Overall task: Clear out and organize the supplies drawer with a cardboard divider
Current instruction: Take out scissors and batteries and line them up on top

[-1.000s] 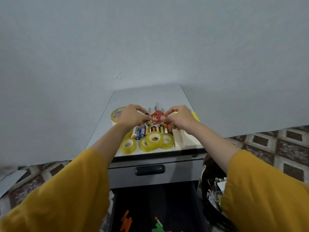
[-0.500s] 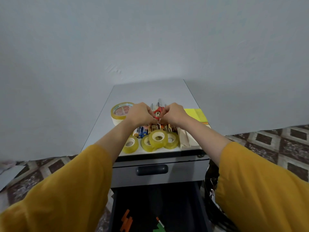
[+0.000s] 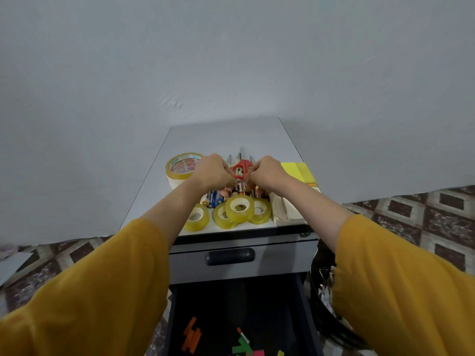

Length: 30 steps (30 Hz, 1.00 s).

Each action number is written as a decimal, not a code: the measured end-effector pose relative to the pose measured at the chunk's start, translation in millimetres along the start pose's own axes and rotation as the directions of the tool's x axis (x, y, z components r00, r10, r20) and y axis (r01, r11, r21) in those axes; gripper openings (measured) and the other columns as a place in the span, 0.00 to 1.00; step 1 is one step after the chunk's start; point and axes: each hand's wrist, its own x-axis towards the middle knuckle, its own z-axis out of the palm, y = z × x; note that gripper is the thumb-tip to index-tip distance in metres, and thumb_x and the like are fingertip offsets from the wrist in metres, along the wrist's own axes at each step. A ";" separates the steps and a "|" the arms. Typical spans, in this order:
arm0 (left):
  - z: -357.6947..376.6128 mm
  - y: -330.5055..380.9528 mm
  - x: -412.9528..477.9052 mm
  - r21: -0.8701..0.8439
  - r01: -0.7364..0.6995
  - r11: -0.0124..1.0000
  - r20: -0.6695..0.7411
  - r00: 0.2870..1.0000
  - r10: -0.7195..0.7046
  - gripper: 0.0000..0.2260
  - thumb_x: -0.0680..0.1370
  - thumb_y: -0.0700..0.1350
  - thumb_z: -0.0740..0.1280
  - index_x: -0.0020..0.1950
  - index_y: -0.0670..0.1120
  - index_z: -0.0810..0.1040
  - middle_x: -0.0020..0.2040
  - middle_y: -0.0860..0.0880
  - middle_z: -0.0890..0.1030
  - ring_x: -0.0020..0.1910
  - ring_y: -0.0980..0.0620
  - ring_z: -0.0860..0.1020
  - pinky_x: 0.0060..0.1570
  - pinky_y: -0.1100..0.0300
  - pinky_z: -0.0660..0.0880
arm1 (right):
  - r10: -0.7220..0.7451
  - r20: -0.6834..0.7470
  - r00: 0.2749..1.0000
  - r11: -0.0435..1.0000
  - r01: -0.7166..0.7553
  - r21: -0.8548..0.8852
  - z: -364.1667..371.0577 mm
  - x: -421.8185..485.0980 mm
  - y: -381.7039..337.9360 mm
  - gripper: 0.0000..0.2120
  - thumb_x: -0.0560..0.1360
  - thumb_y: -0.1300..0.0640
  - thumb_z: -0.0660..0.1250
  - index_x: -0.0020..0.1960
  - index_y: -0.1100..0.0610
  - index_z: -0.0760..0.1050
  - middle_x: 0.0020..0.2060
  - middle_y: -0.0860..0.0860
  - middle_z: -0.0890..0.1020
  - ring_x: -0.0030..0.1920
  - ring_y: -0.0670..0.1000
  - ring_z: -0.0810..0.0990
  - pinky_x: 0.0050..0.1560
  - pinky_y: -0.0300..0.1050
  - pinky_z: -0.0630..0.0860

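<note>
1. On the tabletop (image 3: 231, 134), left hand (image 3: 213, 173) and right hand (image 3: 270, 173) pinch red scissors (image 3: 240, 168) with curled fingers, beside tapes (image 3: 240, 208) and batteries (image 3: 212, 197).
2. Below, the open drawer (image 3: 231, 299) holds scraps (image 3: 191, 335); no divider is fitted yet.

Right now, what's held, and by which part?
The red scissors, by the handle loops: the left hand pinches the left loop, the right hand the right. The blades point away.

L hand (image 3: 212, 173): fingers curled, pinching scissors (image 3: 240, 169)
R hand (image 3: 268, 173): same, opp. side
Arms: both fwd, converging
</note>
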 end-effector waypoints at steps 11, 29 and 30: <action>-12.2 -0.5 -49.9 -0.122 -0.081 0.989 -0.123 0.990 0.066 0.03 0.73 0.36 0.69 0.40 0.39 0.81 0.31 0.47 0.81 0.20 0.59 0.75 0.27 0.68 0.75 | -0.135 -0.119 0.984 0.985 0.147 0.095 -21.5 -50.0 -11.6 0.12 0.70 0.66 0.70 0.31 0.56 0.76 0.32 0.52 0.78 0.29 0.44 0.71 0.30 0.36 0.69; 90.6 -115.4 -196.9 -0.301 0.152 0.942 0.141 0.983 -0.114 0.09 0.75 0.40 0.69 0.36 0.48 0.78 0.31 0.51 0.79 0.24 0.60 0.75 0.28 0.71 0.72 | 0.004 0.202 0.979 0.982 -0.043 0.186 74.2 -184.4 88.8 0.10 0.72 0.70 0.67 0.34 0.61 0.78 0.25 0.49 0.77 0.20 0.39 0.73 0.23 0.32 0.69; 97.6 -126.0 -199.0 -0.284 0.171 0.944 0.156 0.979 -0.131 0.09 0.75 0.40 0.68 0.36 0.49 0.79 0.32 0.51 0.80 0.26 0.60 0.76 0.29 0.71 0.73 | 0.022 0.220 0.975 0.984 -0.059 0.165 81.4 -184.6 97.4 0.09 0.73 0.69 0.67 0.35 0.62 0.78 0.26 0.50 0.78 0.20 0.39 0.73 0.23 0.31 0.69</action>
